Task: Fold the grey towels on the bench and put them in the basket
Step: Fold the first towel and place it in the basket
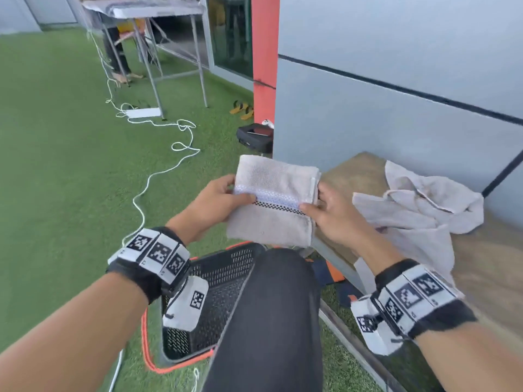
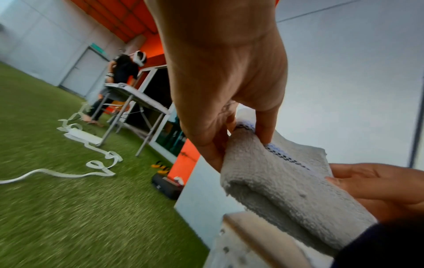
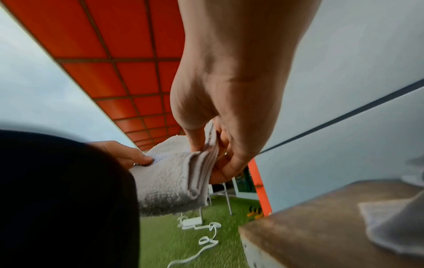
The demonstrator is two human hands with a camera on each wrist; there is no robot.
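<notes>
A folded grey towel [image 1: 273, 219] with a blue-and-black woven band is held in the air over my knee. My left hand [image 1: 226, 197] pinches its left edge [image 2: 246, 137], thumb on the band. My right hand [image 1: 322, 203] pinches the layered right edge [image 3: 203, 163]. A crumpled grey towel [image 1: 418, 210] lies on the wooden bench [image 1: 492, 267] to the right. The black mesh basket [image 1: 223, 281] with an orange rim stands on the grass below the held towel, partly hidden by my leg.
A grey wall [image 1: 396, 94] backs the bench. A white cable [image 1: 158, 176] and power strip [image 1: 143, 112] lie on the green turf. A folding table [image 1: 147, 12] with another person [image 2: 123, 68] stands far left. A black case [image 1: 254, 137] sits by the orange pillar [image 1: 264, 58].
</notes>
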